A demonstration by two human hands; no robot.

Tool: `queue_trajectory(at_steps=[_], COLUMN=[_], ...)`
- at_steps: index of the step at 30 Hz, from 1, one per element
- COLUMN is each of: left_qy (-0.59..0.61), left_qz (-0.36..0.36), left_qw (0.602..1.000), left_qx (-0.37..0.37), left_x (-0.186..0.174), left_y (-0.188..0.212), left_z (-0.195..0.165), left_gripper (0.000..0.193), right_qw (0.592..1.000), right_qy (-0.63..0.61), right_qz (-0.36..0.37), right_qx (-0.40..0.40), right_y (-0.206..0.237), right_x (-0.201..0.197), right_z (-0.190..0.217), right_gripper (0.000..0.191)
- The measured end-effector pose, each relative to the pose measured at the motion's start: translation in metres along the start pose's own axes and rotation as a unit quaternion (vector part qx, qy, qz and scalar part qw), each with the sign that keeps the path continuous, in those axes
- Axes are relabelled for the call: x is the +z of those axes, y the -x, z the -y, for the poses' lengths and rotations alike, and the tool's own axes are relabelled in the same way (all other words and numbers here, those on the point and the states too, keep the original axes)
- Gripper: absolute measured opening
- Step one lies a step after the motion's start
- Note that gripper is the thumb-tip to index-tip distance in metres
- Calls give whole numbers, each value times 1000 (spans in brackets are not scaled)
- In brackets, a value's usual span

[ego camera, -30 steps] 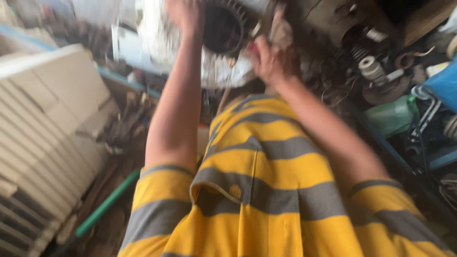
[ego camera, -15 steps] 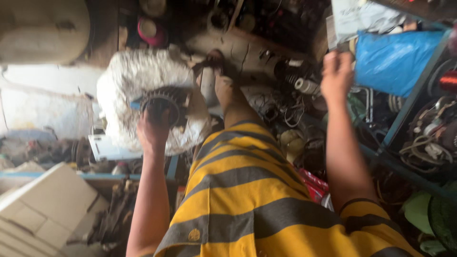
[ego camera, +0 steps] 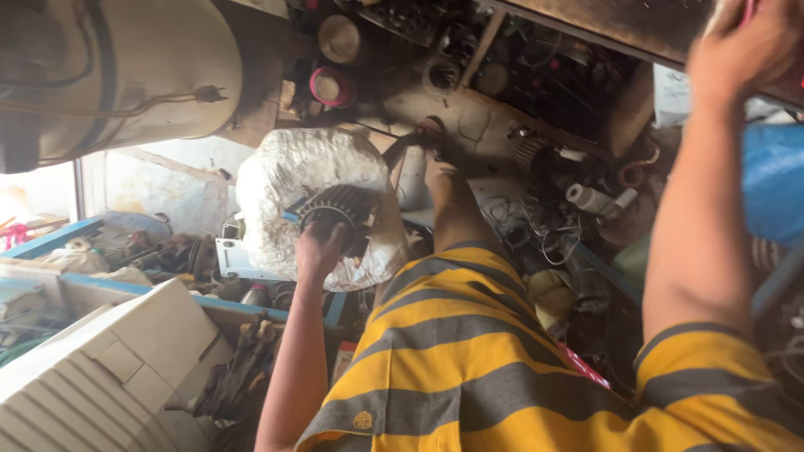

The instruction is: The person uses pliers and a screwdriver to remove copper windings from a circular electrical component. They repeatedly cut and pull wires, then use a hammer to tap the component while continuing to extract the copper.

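Left hand (ego camera: 318, 251) closed around the black finned motor part (ego camera: 335, 209), pressed against the white wrapped bundle (ego camera: 285, 192) above the cluttered shelf — a slip could drop it into the junk below — while the right hand (ego camera: 749, 42), raised high, grips something pinkish, arm fully extended.
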State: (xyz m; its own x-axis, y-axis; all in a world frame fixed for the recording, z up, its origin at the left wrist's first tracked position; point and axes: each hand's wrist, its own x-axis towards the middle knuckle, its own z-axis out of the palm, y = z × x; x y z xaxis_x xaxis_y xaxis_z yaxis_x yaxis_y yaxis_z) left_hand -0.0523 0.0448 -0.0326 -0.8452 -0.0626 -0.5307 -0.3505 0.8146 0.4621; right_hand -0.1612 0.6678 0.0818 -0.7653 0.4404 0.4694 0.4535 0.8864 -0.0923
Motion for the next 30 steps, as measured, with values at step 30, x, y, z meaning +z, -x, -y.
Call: queue_trajectory(at_steps=[30], left_qy=[259], left_qz=[1], left_qw=[961], left_qx=[-98], left_x=[8], left_y=[-10], left_z=[31], left_gripper=[35], right_qw=[989], right_qy=[3], right_qz=[148], right_qx=[1], right_y=[0], right_x=[-35], right_z=[-172], right_gripper=[46])
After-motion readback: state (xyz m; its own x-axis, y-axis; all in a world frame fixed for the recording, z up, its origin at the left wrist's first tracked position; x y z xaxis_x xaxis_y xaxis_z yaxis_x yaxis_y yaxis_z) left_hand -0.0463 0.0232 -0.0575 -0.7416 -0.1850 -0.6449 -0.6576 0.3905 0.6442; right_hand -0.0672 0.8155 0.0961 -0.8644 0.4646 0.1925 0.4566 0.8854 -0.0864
